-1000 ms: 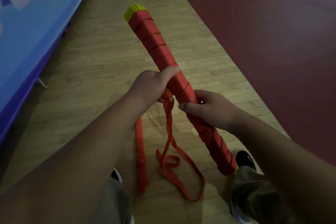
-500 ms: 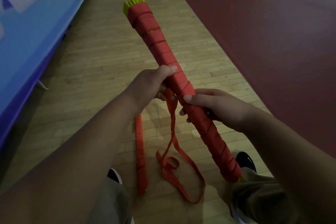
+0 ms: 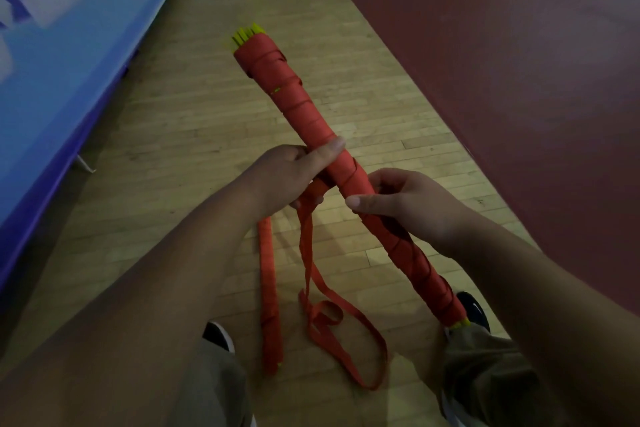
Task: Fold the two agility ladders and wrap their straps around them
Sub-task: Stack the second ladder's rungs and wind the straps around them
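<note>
Hands: ladder [image 3: 294,97] is being gripped mid-length by both, left hand [image 3: 277,177] farther, right hand [image 3: 405,204] nearer. Long axis is being held slanting far-left to near-right; strap [image 3: 308,253] is hanging below the left hand.

nothing readable here: the blue banner [image 3: 69,55], up and left of the left hand [image 3: 280,180], carries big white letters, cropped by the frame, illegible.

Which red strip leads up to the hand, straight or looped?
The looped strap: it rises into the left hand gripping the bundle; the straight strip lies apart, leftward.
</note>
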Motion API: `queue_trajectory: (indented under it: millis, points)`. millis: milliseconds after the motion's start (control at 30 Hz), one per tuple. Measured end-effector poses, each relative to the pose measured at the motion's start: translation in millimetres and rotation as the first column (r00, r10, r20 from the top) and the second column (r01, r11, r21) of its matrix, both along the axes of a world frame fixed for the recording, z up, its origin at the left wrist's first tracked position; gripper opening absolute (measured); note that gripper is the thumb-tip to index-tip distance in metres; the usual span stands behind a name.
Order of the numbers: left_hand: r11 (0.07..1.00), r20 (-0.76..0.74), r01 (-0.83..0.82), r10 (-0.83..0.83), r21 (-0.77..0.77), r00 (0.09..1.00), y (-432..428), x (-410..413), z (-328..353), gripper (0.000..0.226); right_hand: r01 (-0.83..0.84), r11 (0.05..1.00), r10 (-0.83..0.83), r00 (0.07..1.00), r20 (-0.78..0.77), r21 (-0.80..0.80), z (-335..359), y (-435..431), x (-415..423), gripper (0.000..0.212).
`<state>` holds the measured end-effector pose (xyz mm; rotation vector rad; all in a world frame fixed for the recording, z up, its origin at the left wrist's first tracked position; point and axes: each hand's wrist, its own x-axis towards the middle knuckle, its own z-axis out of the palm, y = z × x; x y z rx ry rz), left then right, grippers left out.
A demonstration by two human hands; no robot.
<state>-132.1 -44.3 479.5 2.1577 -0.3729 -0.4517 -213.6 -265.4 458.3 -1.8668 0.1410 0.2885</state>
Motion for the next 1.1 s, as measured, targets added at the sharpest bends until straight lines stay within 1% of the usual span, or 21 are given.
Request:
queue_trajectory:
  millis: [100, 200, 367, 533, 633, 733, 867, 933, 1100]
  points:
    - [0.999, -0.016, -0.005, 0.006, 0.046, 1.0, 2.0, 0.8, -1.6, 0.076, 0.022, 1.0, -0.022, 1.0, -0.01, -0.014, -1.1, 0.7, 0.5, 0.031]
    - [0.998, -0.021, -0.035, 0.036, 0.053, 0.999, 2.8, 0.9, -1.4, 0.079, 0.049, 0.998, -0.05, 0.999, -0.015, -0.033, -2.7, 1.8, 0.9, 0.033]
    - [0.995, -0.007, -0.064, 0.064, 0.075, 0.998, 1.4, -1.4, 4.3, 0.072, 0.116, 0.99, -0.113, 0.993, 0.034, -0.08, -3.8, 5.6, 2.3, 0.036]
    - [0.996, 0.005, -0.079, 0.079, 0.042, 0.997, 2.6, -0.8, 3.6, 0.066, 0.132, 0.981, -0.127, 0.991, 0.044, -0.14, -3.5, 6.8, 3.6, 0.038]
    - [0.994, 0.003, -0.113, 0.113, 0.012, 0.994, 2.4, 0.7, 3.7, 0.069, 0.136, 0.981, -0.132, 0.99, 0.038, -0.135, -5.1, 7.6, 3.1, 0.039]
    - [0.985, 0.035, -0.171, 0.171, 0.009, 0.985, 2.1, 3.3, 2.2, 0.071, 0.154, 0.979, -0.148, 0.987, 0.055, -0.135, -5.3, 9.6, 3.1, 0.038]
    - [0.987, 0.051, -0.148, 0.145, 0.054, 0.988, 4.1, 4.3, 0.2, 0.069, 0.167, 0.961, -0.153, 0.985, 0.083, -0.219, -7.1, 10.5, 4.7, 0.038]
    - [0.989, 0.022, -0.129, 0.127, 0.072, 0.992, 5.3, 5.1, 0.0, 0.063, 0.172, 0.952, -0.153, 0.984, 0.091, -0.254, -9.0, 9.6, 5.4, 0.039]
    - [0.992, -0.162, -0.066, 0.083, 0.105, 0.983, 3.6, 2.0, 2.5, 0.057, 0.171, 0.949, -0.151, 0.984, 0.092, -0.266, -10.9, 6.8, 4.4, 0.041]
